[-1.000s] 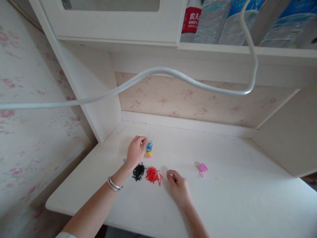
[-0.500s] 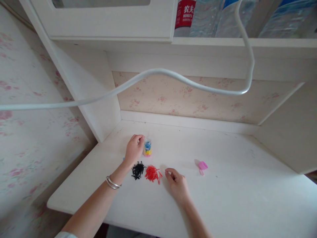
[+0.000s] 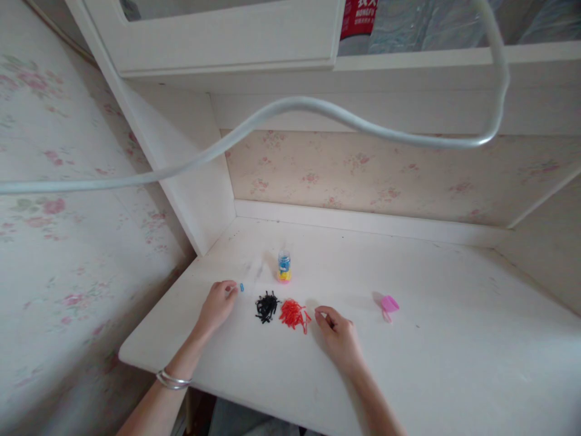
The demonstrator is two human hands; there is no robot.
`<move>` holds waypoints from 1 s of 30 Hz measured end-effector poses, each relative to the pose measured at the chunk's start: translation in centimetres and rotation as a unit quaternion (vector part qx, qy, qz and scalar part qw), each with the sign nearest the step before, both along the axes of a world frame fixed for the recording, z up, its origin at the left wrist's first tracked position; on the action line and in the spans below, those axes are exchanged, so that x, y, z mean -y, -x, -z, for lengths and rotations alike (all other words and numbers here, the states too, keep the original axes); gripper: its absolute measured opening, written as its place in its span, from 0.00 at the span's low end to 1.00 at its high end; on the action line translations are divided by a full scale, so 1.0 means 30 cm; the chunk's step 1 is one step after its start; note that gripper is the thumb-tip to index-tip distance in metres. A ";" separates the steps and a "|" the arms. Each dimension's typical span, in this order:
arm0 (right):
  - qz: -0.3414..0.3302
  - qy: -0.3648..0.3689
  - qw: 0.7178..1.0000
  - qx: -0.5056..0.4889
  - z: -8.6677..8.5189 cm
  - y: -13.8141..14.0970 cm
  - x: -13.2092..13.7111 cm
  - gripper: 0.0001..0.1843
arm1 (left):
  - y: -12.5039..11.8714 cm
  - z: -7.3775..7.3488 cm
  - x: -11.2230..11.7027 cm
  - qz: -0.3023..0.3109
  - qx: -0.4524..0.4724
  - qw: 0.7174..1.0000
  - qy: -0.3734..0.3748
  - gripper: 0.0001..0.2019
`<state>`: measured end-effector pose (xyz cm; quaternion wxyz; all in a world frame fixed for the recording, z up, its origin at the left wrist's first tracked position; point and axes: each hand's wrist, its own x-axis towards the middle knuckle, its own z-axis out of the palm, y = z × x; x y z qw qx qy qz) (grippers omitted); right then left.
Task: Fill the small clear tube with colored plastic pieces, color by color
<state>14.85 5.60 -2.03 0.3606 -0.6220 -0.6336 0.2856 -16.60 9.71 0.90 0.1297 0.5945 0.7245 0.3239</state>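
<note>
My left hand (image 3: 220, 304) has its fingertips pressed together just left of a small blue band (image 3: 242, 287) on the table. Whether anything is pinched in those fingers cannot be made out. My right hand (image 3: 336, 333) rests with curled, pinched fingers beside a pile of small red bands (image 3: 294, 315); its grip is too small to read. Left of the red pile lies a heap of black bands (image 3: 267, 307). Behind both stands a small clear jar (image 3: 284, 266) holding blue, yellow and pink layers. Over to the right is a pink cap (image 3: 390, 303) with a loop.
A white cable (image 3: 290, 106) hangs across the view above the white table (image 3: 436, 363). Over the tabletop juts a white shelf with a cabinet door (image 3: 227, 42), and bottles (image 3: 358, 18) stand on it. Floral wallpaper (image 3: 54, 242) covers the left wall.
My left hand has moved away from the jar, left and toward me, to beside the blue band. My right hand keeps its place by the red pile. The view has shifted slightly.
</note>
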 end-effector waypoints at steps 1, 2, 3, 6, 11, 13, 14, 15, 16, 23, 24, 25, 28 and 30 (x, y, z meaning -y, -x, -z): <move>0.000 0.001 1.000 0.001 -0.001 0.000 0.001 0.20 | -0.002 0.006 0.008 0.004 -0.010 1.000 0.011 0.10; 0.001 0.001 1.000 0.002 -0.002 -0.001 0.002 0.20 | -0.008 0.009 0.016 0.006 -0.028 0.999 0.024 0.10; 0.002 0.001 1.000 0.004 -0.003 -0.001 0.003 0.20 | -0.018 0.009 0.022 0.004 -0.052 0.998 0.038 0.10; 0.007 -0.004 1.000 0.006 -0.004 0.000 0.006 0.20 | -0.054 0.001 0.031 -0.010 -0.147 0.986 0.078 0.12; 0.012 -0.006 1.000 0.000 0.005 0.000 0.005 0.20 | -0.081 -0.002 0.020 -0.005 -0.205 0.977 0.061 0.12; 0.012 -0.005 1.000 0.001 0.008 -0.001 0.003 0.20 | -0.080 -0.005 0.009 0.004 -0.204 0.978 0.050 0.12; 0.011 -0.006 1.000 0.001 0.008 0.000 0.001 0.20 | -0.081 -0.011 0.003 0.013 -0.196 0.980 0.040 0.12; 0.009 -0.006 1.000 0.000 0.008 0.000 0.001 0.20 | -0.083 -0.021 -0.005 0.024 -0.182 0.983 0.023 0.12; 0.006 -0.007 1.000 -0.003 0.006 0.000 0.000 0.20 | -0.088 -0.036 -0.015 0.038 -0.161 0.986 -0.002 0.12; 0.003 -0.010 1.000 -0.028 -0.018 -0.001 0.005 0.20 | -0.220 -0.247 -0.089 0.119 -0.013 0.981 -0.154 0.14; 0.004 -0.010 1.000 -0.028 -0.020 -0.002 0.005 0.20 | -0.244 -0.272 -0.100 0.128 -0.013 0.979 -0.156 0.14; 0.005 -0.010 1.000 -0.027 -0.022 -0.002 0.005 0.20 | -0.265 -0.292 -0.111 0.134 -0.016 0.979 -0.154 0.14; 0.006 -0.012 1.000 -0.026 -0.024 -0.003 0.004 0.19 | -0.313 -0.317 -0.140 0.142 -0.041 0.979 -0.137 0.13; 0.003 -0.017 0.999 -0.030 -0.024 -0.003 0.003 0.19 | -0.330 -0.314 -0.152 0.141 -0.061 0.981 -0.120 0.12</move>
